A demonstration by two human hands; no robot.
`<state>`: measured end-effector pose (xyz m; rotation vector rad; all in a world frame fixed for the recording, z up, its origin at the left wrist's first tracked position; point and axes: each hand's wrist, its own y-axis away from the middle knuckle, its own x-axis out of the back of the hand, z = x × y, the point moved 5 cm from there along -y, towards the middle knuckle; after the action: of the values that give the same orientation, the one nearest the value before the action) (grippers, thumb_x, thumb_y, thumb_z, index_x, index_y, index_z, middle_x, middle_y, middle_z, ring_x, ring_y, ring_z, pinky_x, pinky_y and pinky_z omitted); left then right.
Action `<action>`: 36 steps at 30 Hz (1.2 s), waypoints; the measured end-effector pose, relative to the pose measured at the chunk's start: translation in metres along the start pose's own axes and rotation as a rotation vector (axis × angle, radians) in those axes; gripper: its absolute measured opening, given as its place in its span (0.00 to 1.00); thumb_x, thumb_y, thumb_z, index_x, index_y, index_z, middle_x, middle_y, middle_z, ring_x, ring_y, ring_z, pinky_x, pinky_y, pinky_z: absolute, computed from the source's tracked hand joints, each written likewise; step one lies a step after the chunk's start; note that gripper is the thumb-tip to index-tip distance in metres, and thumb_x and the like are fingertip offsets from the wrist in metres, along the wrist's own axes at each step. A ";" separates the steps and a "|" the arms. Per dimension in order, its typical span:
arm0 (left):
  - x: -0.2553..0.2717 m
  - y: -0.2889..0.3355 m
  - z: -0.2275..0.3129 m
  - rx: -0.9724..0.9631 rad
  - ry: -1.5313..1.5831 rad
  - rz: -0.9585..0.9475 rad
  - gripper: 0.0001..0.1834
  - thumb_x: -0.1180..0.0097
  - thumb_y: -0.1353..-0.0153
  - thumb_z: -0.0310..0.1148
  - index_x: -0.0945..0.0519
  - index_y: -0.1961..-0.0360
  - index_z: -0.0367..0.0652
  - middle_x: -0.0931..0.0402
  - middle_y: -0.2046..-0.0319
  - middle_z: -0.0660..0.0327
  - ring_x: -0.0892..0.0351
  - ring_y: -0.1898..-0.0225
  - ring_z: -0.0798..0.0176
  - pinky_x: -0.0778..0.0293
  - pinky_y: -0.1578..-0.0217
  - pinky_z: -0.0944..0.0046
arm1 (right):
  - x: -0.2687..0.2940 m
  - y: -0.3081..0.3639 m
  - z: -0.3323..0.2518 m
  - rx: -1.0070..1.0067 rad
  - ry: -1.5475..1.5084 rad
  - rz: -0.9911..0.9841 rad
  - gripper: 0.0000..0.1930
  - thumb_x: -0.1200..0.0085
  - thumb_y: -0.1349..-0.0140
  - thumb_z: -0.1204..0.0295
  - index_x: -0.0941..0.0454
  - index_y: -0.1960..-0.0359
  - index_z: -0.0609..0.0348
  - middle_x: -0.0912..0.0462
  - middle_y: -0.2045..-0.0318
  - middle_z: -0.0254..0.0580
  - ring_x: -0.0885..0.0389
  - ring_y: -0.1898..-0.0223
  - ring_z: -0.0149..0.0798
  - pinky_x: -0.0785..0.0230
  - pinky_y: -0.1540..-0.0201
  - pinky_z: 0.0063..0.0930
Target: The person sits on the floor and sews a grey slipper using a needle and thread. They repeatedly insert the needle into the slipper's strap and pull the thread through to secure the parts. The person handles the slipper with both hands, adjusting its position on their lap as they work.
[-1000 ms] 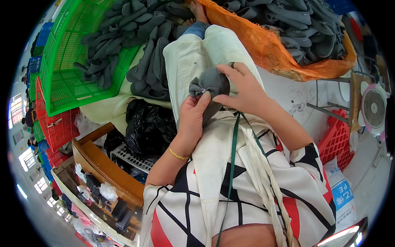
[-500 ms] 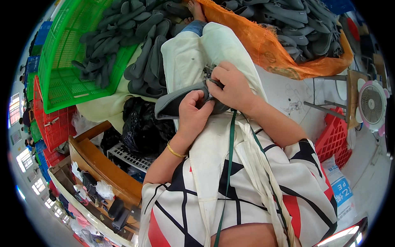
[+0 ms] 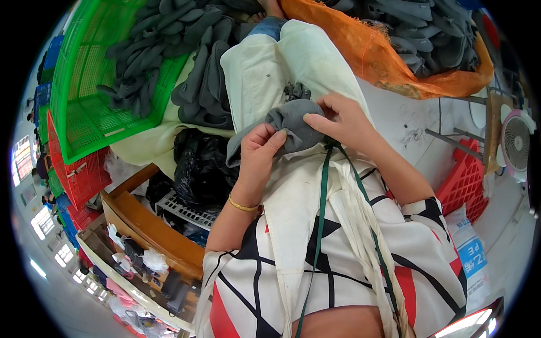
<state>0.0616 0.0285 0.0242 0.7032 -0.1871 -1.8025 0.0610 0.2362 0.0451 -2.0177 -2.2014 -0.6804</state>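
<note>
Centrally, one charcoal-grey, soft fabric slip-on shoe (image 3: pixel 298 127) lies over the person's lap, grasped by two bare hands. The left hand (image 3: pixel 260 145), with one yellow-metal bracelet (image 3: pixel 242 205) at its wrist, pinches the near side of the shoe between thumb and fingers. The right hand (image 3: pixel 342 117) grips the rounded end, thumb on top and fingers curled about its far edge.

Writing: one white plastic sack with a blue panel (image 3: pixel 472 254), well to the right of the shoe and nearer the body, bears large printed characters; the smaller print below them cannot be made out.

Counts: just beyond the shoe lies one small cluster of dark grey gathered fabric pieces (image 3: pixel 297 91), too bunched to number. Two main heaps of similar grey shoes appear, both overlapping beyond counting: one (image 3: pixel 138 70), beyond and left of the shoe, lies partly in one green mesh-walled plastic crate (image 3: pixel 84 138); the other (image 3: pixel 434 42), beyond and right, fills one orange woven sack (image 3: pixel 360 50). Left of the shoe sits one crumpled, glossy black plastic bag (image 3: pixel 203 169). Far to the right of the shoe are one round fan with a pale grille (image 3: pixel 515 143) and, nearer, one red lattice plastic crate (image 3: pixel 465 186).
</note>
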 end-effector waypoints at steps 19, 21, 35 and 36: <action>-0.016 -0.056 0.074 -0.542 -0.783 0.143 0.11 0.41 0.34 0.25 0.20 0.51 0.35 0.20 0.58 0.62 0.23 0.58 0.70 0.28 0.53 0.70 | 0.158 -0.165 0.014 -0.004 -0.404 0.426 0.27 0.47 0.30 0.48 0.21 0.52 0.65 0.19 0.61 0.36 0.22 0.60 0.28 0.28 0.51 0.24; -0.007 -0.060 0.053 -0.362 -0.590 0.114 0.11 0.41 0.34 0.26 0.20 0.52 0.34 0.19 0.60 0.65 0.24 0.61 0.74 0.29 0.55 0.73 | 0.168 -0.174 0.021 -0.007 -0.434 0.552 0.24 0.47 0.29 0.52 0.21 0.53 0.65 0.21 0.64 0.34 0.23 0.62 0.27 0.28 0.53 0.23; 0.010 -0.096 0.013 -0.364 -0.963 0.008 0.08 0.43 0.38 0.29 0.17 0.60 0.38 0.19 0.66 0.52 0.21 0.62 0.48 0.25 0.62 0.54 | 0.047 -0.051 0.065 -0.237 -0.477 0.066 0.08 0.46 0.29 0.70 0.23 0.55 0.61 0.18 0.67 0.34 0.21 0.69 0.24 0.26 0.63 0.19; 0.002 -0.100 0.010 -0.363 -1.007 -0.009 0.08 0.43 0.38 0.30 0.17 0.60 0.39 0.19 0.67 0.52 0.21 0.62 0.47 0.25 0.62 0.54 | 0.044 -0.045 0.064 -0.261 -0.463 0.021 0.07 0.45 0.29 0.70 0.23 0.57 0.60 0.17 0.67 0.34 0.21 0.69 0.23 0.26 0.65 0.19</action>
<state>-0.0260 0.0599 -0.0148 -0.5033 -0.4969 -1.9836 0.0265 0.2993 -0.0093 -2.5442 -2.4277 -0.5681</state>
